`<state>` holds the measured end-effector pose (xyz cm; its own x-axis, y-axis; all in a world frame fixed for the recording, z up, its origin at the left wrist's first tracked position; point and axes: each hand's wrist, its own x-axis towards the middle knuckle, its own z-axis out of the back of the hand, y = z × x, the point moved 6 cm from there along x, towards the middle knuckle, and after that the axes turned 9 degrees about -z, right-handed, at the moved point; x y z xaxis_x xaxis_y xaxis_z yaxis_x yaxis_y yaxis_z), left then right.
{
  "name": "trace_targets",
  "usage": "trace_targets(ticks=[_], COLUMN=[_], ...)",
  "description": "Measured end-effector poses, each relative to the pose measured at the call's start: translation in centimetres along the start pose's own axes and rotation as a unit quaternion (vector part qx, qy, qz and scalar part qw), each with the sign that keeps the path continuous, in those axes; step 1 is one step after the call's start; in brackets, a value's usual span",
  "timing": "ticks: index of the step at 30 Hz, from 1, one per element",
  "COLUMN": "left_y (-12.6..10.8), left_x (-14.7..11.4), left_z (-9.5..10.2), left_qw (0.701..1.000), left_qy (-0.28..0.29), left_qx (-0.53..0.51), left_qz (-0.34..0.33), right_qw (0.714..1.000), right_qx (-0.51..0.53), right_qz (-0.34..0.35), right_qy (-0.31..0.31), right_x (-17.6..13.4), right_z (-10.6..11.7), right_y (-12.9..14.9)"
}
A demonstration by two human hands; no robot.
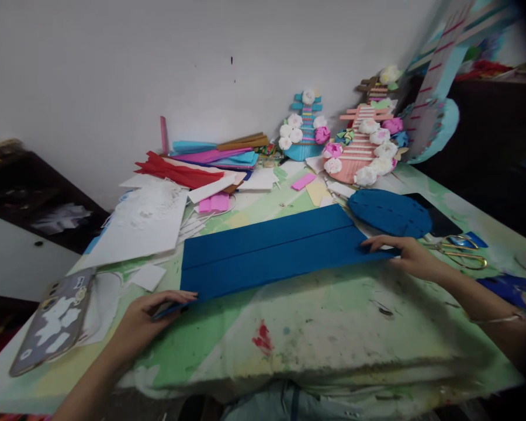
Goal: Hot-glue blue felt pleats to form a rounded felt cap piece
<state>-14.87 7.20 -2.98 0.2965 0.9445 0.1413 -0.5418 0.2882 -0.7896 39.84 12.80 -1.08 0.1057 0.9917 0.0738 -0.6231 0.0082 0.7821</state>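
A wide sheet of blue crepe paper [267, 254] with a long crease lies across the middle of the table, its near edge lifted a little. My left hand [158, 310] pinches its near left corner between thumb and fingers. At the near right corner, my right hand [403, 254] grips the same sheet, fingers on top and thumb below. Just beyond the right hand sits a blue oval piece [390, 213] with a row of marks round its rim. Gold-handled scissors [462, 252] lie to the right of that hand.
Folded coloured crepe paper [179, 169] is piled at the back left, behind a white board [144, 222]. A grey phone case [55, 324] lies front left. Flower-decorated guitar shapes [307, 128] lean on the wall. A dark flat phone-like object [438, 216] rests partly under the oval.
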Motion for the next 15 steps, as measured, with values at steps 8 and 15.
trace_targets(ticks=[8,15], left_y=[1.8,1.6], left_x=[1.0,1.6], left_z=[0.8,0.4], left_qw=[0.983,0.972], left_qy=[-0.150,-0.196], left_qx=[0.061,0.031], left_qz=[0.083,0.128], right_qw=[0.994,0.992], right_qx=[0.084,0.068], right_qz=[-0.064,-0.050], right_qy=[-0.019,-0.090], right_x=[2.0,2.8], right_z=[-1.1,-1.7], right_y=[-3.4,-4.2])
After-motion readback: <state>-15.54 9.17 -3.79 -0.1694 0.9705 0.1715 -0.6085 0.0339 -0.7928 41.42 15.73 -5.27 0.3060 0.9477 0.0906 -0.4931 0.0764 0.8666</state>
